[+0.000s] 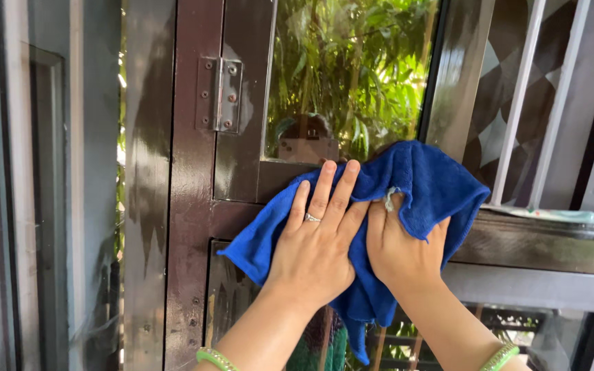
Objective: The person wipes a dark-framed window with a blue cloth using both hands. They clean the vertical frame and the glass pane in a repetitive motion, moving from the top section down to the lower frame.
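At the far left stands a grey door frame (49, 206), and next to it a dark brown wooden frame (190, 206) that shines wet in streaks, with a metal hinge (221, 95) screwed near its top. Right of the hinge, a glass pane (352, 69) reflects green leaves. Below the pane, the left hand (314, 247) lies flat with fingers spread long and together, a ring on one of them, pressing a blue cloth (421, 182) against the wooden crossbar (242, 216). Just beside it, the right hand (400, 251) grips a bunched fold of the same cloth, its fingers tucked under the fabric and mostly hidden. Both wrists wear green bracelets. The cloth spreads across the crossbar and hangs down between the forearms. To wipe well here, it seems wise to keep the flat palm pushing evenly along the grain and to gather the loose hanging end so it does not drag. Further right, a window ledge (551, 240) sits beneath white bars (517, 103).
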